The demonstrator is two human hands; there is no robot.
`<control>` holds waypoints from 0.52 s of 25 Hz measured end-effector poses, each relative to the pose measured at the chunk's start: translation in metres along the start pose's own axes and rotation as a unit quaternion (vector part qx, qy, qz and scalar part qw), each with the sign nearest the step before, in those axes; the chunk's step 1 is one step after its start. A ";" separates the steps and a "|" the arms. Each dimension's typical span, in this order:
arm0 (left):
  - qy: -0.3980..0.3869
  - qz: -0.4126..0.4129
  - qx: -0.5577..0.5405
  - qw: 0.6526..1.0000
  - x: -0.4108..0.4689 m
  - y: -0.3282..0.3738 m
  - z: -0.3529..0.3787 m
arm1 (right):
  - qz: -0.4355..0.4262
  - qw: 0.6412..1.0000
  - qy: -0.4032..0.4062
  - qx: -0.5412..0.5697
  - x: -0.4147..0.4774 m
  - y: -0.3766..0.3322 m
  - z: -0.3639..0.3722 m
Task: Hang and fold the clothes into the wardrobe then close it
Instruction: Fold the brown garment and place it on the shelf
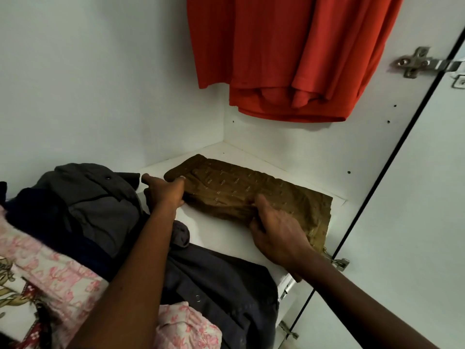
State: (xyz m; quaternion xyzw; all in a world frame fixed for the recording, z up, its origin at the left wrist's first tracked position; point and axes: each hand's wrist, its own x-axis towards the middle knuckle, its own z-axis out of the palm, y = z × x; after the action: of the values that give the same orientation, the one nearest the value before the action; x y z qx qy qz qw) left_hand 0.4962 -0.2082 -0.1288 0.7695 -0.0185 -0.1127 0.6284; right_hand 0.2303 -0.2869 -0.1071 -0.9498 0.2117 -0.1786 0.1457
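Nearest: pink cloth (63,260) and dark shirt (221,285) piled left on the shelf (221,233), crowding the left arm. Left hand (163,192) grips the folded brown cloth's (251,192) left end; right hand (276,233) pinches its front edge. Cloth lies flat mid-shelf. Red shirt (289,59) hangs above, behind.

Two hands show, left hand (164,193) and right hand (276,235), with one brown garment (241,192), one red garment (289,54) and three hinges (415,62) (339,263) (288,329).

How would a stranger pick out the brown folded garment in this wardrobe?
Look inside the white wardrobe, below the hanging red shirt. On the right of the shelf lies a folded brown garment. Unlike the dark clothes and pink clothes piled left, it carries small pale dashes.
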 end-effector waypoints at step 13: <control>-0.049 0.290 0.057 0.954 -0.002 0.024 0.048 | 0.068 0.981 -0.067 -0.167 0.049 0.099 -0.004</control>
State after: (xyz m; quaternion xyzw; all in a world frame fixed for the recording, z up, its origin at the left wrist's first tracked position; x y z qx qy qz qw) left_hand 0.4869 -0.2594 -0.1144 0.7592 -0.2775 0.0381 0.5875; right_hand 0.2352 -0.3960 -0.1247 -0.9539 0.2925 -0.0660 0.0110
